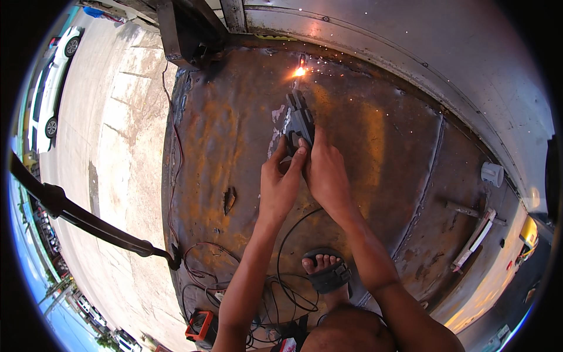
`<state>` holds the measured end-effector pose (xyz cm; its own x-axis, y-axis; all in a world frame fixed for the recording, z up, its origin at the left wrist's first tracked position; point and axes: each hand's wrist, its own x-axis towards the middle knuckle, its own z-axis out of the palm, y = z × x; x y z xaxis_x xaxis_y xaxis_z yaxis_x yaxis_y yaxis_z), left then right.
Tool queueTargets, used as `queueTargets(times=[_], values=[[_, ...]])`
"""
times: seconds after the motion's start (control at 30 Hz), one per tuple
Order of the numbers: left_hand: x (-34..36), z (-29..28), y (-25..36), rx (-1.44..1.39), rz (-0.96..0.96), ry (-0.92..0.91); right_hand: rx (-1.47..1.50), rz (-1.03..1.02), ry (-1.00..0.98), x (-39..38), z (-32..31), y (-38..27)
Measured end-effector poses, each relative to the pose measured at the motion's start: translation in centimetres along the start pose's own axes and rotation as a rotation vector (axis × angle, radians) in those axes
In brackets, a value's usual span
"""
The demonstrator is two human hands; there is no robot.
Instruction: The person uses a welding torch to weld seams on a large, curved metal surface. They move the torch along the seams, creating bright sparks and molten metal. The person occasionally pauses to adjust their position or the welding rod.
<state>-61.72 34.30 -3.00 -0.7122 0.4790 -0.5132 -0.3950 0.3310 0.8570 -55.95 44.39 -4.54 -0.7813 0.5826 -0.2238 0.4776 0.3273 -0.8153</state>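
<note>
My right hand (326, 176) and my left hand (280, 186) are both closed around a black welding electrode holder (300, 120), side by side near the middle of the view. A thin rod reaches from its far end to a bright orange-white arc (300, 71), and sparks scatter around it. The arc burns on the rusty brown metal floor plate (246, 129), close to its far edge. Glare hides the rod's tip and the spot it touches. A black cable (288, 234) curves back from near my right wrist.
An orange and black box (202, 327) sits among tangled cables at lower left. My sandalled foot (327, 271) is on the plate. A grey-white cup (492, 174) and a hammer-like tool (474, 239) lie right. A metal wall (387, 41) and dark post (189, 35) rise beyond.
</note>
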Motion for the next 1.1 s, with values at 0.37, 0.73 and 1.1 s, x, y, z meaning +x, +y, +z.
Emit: queueTargets(times=[0.37, 0.73, 1.1], values=[[0.06, -0.09, -0.23, -0.026, 0.014, -0.025, 0.005, 0.051, -0.021, -0.06, -0.02, 0.04], [0.0, 0.1, -0.38, -0.019, -0.005, 0.012, 0.005, 0.022, -0.013, -0.13, 0.05, 0.25], [0.21, 0.07, -0.88, -0.015, -0.003, 0.01, 0.006, 0.019, -0.011, -0.08, 0.16, 0.42]])
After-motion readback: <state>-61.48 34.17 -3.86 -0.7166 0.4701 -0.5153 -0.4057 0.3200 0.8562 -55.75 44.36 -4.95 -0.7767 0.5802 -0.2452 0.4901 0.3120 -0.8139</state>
